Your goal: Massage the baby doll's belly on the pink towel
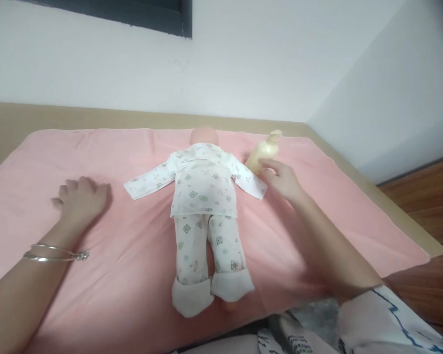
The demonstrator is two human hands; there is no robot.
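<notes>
A doll [205, 191] in white printed pyjamas lies on a pink cloth [133, 265], arms spread, trouser cuffs toward me; its head [204, 135] is only partly visible at the far end. To the doll's left, my left hand [81, 200] rests flat on the cloth, fingers spread, with nothing in it. My right hand [280, 178] is beyond the doll's right sleeve, its loosely bent fingers at the lower end of a pale yellow pump bottle [263, 151]. The fingertips overlap the bottle without wrapping round it. The bottle slants, pump end up and to the right.
The cloth covers a tan tabletop [96, 117] that shows along its edges. Behind stands a white wall [243, 64] with a dark frame [162, 17]. Brown wood panelling [428, 196] is at the right, and a patterned garment [384, 319] at the bottom.
</notes>
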